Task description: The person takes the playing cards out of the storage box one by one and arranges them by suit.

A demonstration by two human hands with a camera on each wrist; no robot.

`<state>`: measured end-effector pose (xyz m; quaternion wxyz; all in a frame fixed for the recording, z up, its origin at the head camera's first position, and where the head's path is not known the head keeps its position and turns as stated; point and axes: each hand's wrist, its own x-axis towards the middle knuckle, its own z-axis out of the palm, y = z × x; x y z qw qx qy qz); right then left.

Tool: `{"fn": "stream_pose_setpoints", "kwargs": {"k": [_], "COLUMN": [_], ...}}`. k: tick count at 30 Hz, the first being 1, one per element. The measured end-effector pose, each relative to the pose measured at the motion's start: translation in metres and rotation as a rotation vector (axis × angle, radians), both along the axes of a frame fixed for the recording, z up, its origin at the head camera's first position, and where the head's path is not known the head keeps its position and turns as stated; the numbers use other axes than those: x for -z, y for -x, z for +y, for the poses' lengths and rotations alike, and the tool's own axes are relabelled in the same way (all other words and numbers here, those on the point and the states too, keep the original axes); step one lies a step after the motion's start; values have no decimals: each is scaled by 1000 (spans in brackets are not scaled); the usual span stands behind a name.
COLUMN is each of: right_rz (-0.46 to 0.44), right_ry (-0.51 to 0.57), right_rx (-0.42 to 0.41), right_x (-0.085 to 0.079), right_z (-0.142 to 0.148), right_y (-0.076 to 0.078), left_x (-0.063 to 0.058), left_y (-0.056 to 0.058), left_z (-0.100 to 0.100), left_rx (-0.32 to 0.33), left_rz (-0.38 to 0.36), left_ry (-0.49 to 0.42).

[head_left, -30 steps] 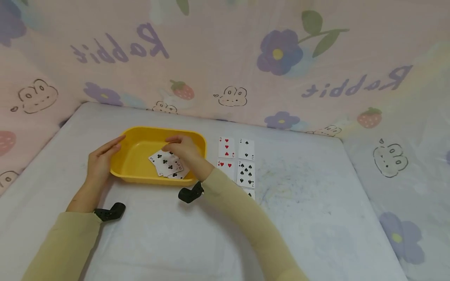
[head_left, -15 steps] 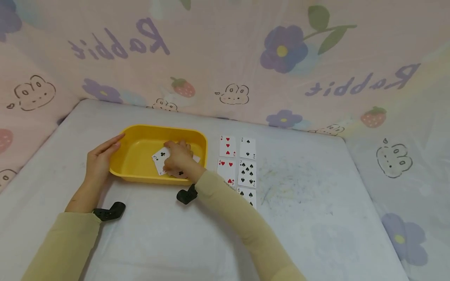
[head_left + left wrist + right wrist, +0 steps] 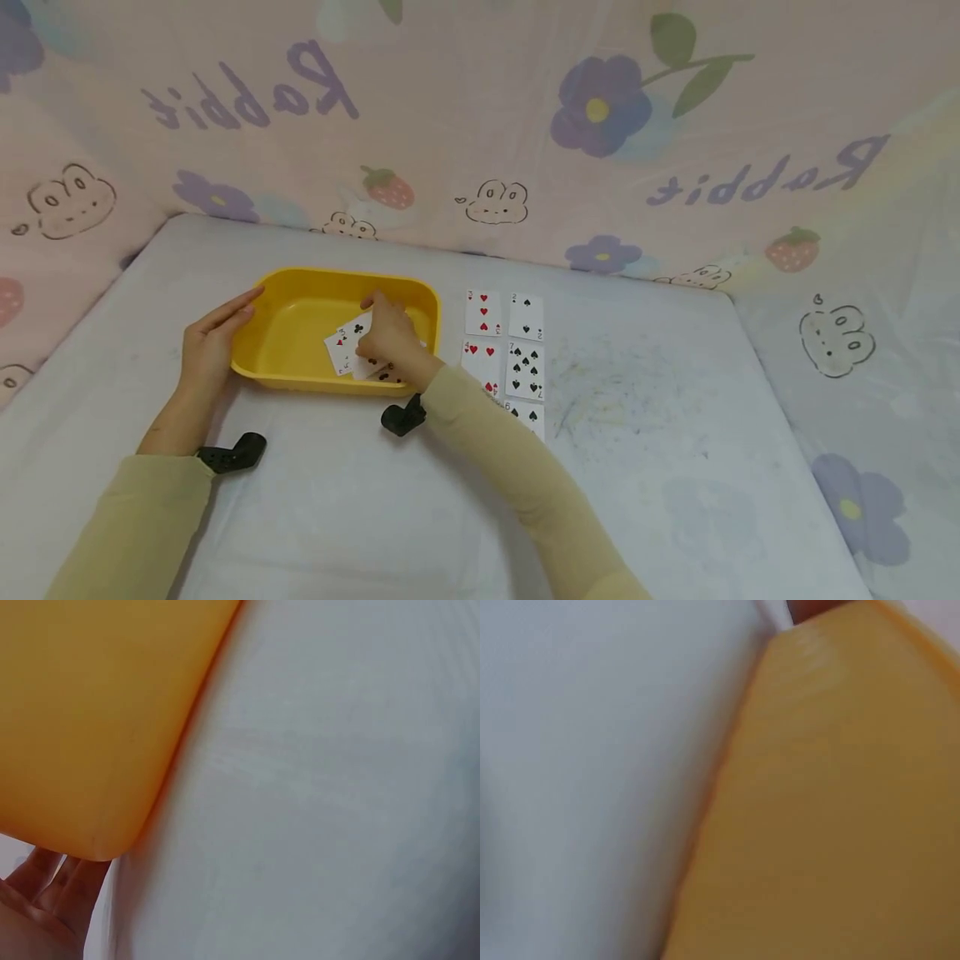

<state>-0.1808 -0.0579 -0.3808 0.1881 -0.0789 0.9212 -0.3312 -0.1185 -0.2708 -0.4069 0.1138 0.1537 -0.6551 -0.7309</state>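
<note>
A yellow plastic bin sits on the white-covered table. My left hand lies along the bin's left end with its fingers straight against the outside wall; those fingers also show at the bin's edge in the left wrist view. Inside the bin, my right hand holds a clubs playing card at the right end, its thumb across the face. A hearts card peeks out to the left of it, and another card lies near the front wall. The hand covers much of the pile.
Right of the bin, face-up cards lie in two columns: a three of hearts above a four of hearts, and a two of spades above a seven of spades and another spade. A printed cloth hangs behind.
My right hand has reached onto the pile in the bin, and the clubs card has shifted rightward, exposing a hearts card beneath. My left hand has stayed at the bin's end.
</note>
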Motion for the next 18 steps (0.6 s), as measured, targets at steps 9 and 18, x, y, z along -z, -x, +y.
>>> {"fn": "stream_pose_setpoints", "kwargs": {"k": [9,18], "right_rz": [-45,9], "right_ry": [295,547], "right_rx": [83,60], "right_x": [-9,-23], "right_z": [23,45], "right_y": [3,-2], "left_x": [-1,-3], "left_y": [0,-3], "left_z": [2,-1], "left_rx": [-11,6], "left_rz": [-16,-44], "left_ry": [-2,36]}}
